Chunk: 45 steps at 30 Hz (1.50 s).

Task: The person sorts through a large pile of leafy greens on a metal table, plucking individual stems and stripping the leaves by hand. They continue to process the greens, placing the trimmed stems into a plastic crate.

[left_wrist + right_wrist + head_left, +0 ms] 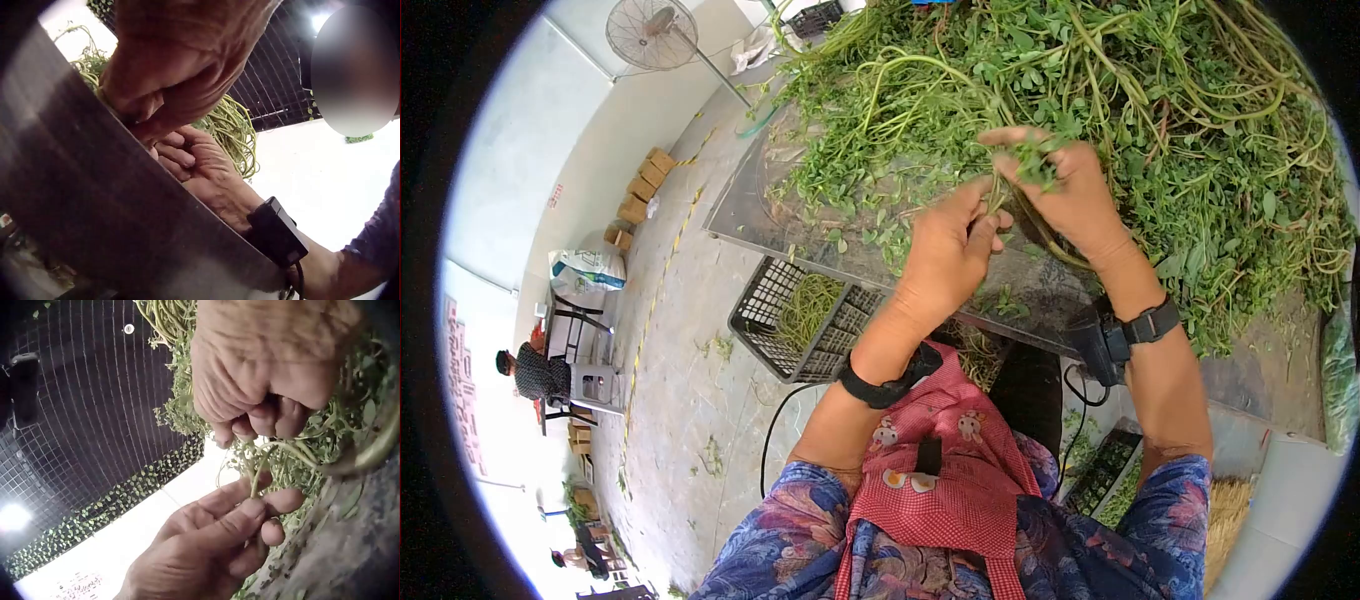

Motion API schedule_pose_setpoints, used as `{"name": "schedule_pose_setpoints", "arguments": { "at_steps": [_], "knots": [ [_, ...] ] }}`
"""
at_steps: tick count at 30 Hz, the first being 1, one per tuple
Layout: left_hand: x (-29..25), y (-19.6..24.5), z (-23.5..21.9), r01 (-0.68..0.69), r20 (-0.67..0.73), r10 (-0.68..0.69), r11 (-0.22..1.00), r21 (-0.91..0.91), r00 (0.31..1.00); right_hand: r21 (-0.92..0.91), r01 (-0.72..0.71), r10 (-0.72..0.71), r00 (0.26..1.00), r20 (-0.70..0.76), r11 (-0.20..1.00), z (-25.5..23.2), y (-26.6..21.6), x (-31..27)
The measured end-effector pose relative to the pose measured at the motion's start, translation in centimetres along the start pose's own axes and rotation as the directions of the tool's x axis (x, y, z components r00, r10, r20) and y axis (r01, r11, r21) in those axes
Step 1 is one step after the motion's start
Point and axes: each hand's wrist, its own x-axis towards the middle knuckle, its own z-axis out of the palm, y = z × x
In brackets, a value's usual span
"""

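Note:
Between thumb and fingers, my left hand (948, 252) pinches a thin green stem (257, 477). Just above and to the right is my right hand (1075, 200), fingers curled, gripping a leafy sprig (1034, 160) of the same plant. A thicker stem (1055, 245) bends down below the right hand. In the right wrist view the right hand's knuckles hide most of its grip. A large heap of leafy green stems (1180, 150) lies behind and beside both hands on the dark table (745, 215).
Below the table edge stands a black plastic crate (765, 325) with trimmed stems in it. A tray (1105, 470) with dark contents is low on the right. A standing fan (655, 35), cardboard boxes (640, 185) and a seated person (540, 372) are off to the left.

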Motion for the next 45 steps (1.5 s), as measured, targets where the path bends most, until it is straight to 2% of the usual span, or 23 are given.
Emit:
{"name": "schedule_pose_setpoints", "arguments": {
  "at_steps": [1, 3, 4, 6, 7, 9, 10, 12, 13, 15, 16, 17, 19, 20, 23, 24, 27, 31, 33, 38, 40, 43, 45],
  "knots": [
    [0.0, 0.3, 0.0, -0.027, 0.003, 0.027, 0.997, 0.074, 1.000, -0.001, 0.000, 0.000, 1.000, 0.000, 1.000, 0.0, -0.2, -0.1],
    [-0.1, 0.5, 0.3, -0.055, 0.009, 0.054, 0.988, 0.147, 0.999, -0.067, -0.195, 0.201, 0.976, 0.090, 0.979, -0.2, -0.8, -0.5],
    [-0.1, 0.5, 0.4, -0.050, -0.014, 0.053, 0.986, 0.156, 0.998, -0.067, -0.196, 0.201, 0.975, 0.090, 0.978, -0.3, -0.6, -0.6],
    [-0.1, 0.6, 0.5, -0.045, -0.038, 0.052, 0.985, 0.164, 0.998, -0.239, -0.182, 0.206, 0.975, 0.081, 0.954, -0.6, 0.1, -0.7],
    [-0.1, 0.8, 0.3, 0.007, -0.020, -0.004, 0.990, 0.144, 1.000, -0.240, -0.182, 0.206, 0.975, 0.082, 0.954, -0.4, 0.3, -0.8],
    [-0.1, 1.0, 0.2, 0.061, 0.001, -0.062, 0.990, 0.125, 0.998, -0.546, -0.115, 0.105, 0.993, -0.050, 0.830, 0.1, 0.4, -0.9],
    [0.1, 1.0, 0.2, 0.038, -0.015, -0.036, 0.995, 0.096, 0.999, -0.546, -0.117, 0.107, 0.993, -0.051, 0.830, 0.1, 0.4, -0.9],
    [0.2, 1.1, 0.0, 0.011, -0.032, -0.008, 0.998, 0.068, 0.999, -0.200, -0.165, 0.098, 0.946, -0.309, 0.966, -0.1, 0.5, -0.4],
    [-0.1, 1.0, -0.1, 0.025, -0.010, -0.025, 0.998, 0.052, 1.000, -0.200, -0.165, 0.098, 0.946, -0.309, 0.966, -0.5, 0.7, -0.2],
    [-0.3, 0.7, 0.0, 0.038, 0.017, -0.038, 0.999, 0.036, 0.999, 0.107, -0.324, 0.340, 0.856, -0.390, 0.940, -1.5, 0.7, 0.2],
    [-0.3, 0.4, 0.1, 0.063, 0.003, -0.063, 0.998, -0.029, 0.998, 0.317, -0.454, 0.544, 0.779, -0.314, 0.833, -1.1, -0.4, 0.1],
    [-0.3, 0.3, 0.1, 0.088, -0.012, -0.090, 0.992, -0.093, 0.996, 0.317, -0.453, 0.543, 0.779, -0.314, 0.833, -1.3, -0.5, 0.0],
    [-0.1, 0.2, -0.1, 0.066, -0.023, -0.068, 0.994, -0.085, 0.997, 0.640, -0.512, 0.663, 0.748, 0.005, 0.573, -1.8, -0.3, -0.2],
    [-0.1, 0.2, -0.3, 0.044, -0.032, -0.047, 0.996, -0.078, 0.998, 0.680, -0.491, 0.664, 0.748, 0.007, 0.545, -1.9, 0.2, 0.0],
    [-0.2, 0.4, -0.5, 0.031, -0.005, -0.032, 0.996, -0.088, 0.999, 0.750, -0.443, 0.659, 0.752, 0.014, 0.490, -2.2, -0.2, 0.0],
    [-0.2, 0.4, -0.5, 0.030, -0.003, -0.030, 0.995, -0.090, 1.000, 0.761, -0.465, 0.650, 0.756, 0.077, 0.451, -2.4, 0.0, 0.0],
    [-0.5, 0.4, -0.7, 0.007, 0.029, -0.003, 0.990, -0.139, 1.000, 0.748, -0.417, 0.584, 0.810, 0.048, 0.517, -2.1, 0.4, -0.1],
    [-0.6, 1.1, -1.1, 0.108, 0.119, -0.069, 0.929, -0.353, 0.990, 0.723, -0.470, 0.601, 0.794, 0.096, 0.506, -2.2, 0.2, -0.2],
    [-0.6, 1.5, -1.5, 0.144, 0.158, -0.081, 0.884, -0.445, 0.984, 0.735, -0.559, 0.662, 0.721, 0.203, 0.383, -2.0, -0.2, -0.2],
    [-0.7, 1.5, -1.6, 0.233, 0.287, -0.071, 0.778, -0.584, 0.955, 0.795, -0.570, 0.592, 0.720, 0.362, 0.208, -1.9, -0.9, -0.2],
    [-0.8, 1.2, -1.4, 0.261, 0.314, -0.086, 0.778, -0.572, 0.946, 0.798, -0.586, 0.631, 0.675, 0.383, 0.143, -1.7, -1.0, -0.2],
    [-0.8, 1.5, -1.3, 0.307, 0.351, -0.131, 0.800, -0.515, 0.927, 0.758, -0.604, 0.637, 0.691, 0.342, 0.248, -1.6, -1.3, -0.3],
    [-0.8, 1.8, -1.3, 0.326, 0.360, -0.159, 0.821, -0.469, 0.919, 0.751, -0.619, 0.627, 0.685, 0.371, 0.232, -1.7, -1.0, -0.3]
  ]
}}
